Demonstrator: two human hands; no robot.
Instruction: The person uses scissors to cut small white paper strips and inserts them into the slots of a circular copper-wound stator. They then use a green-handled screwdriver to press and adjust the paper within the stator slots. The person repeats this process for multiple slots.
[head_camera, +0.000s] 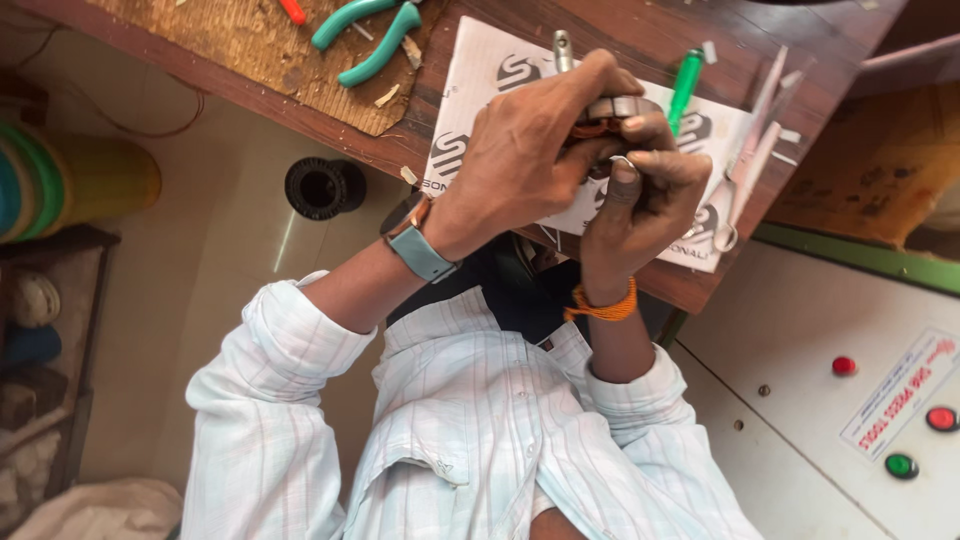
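Hands both wrapped round small wound motor part (608, 112), copper coil peeking out, held just above printed paper sheet (480, 75). Left hand (525, 150) clamped over top, right hand (650, 190) pinching from below. Green pliers (370, 35) left of sheet, green-handled screwdriver (684, 85) lying on it, scissors (745, 165) at right edge.

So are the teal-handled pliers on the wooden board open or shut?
Open. The teal-handled pliers lie with their two handles spread apart on the wooden board; the jaw tips are cut off by the frame's top edge.
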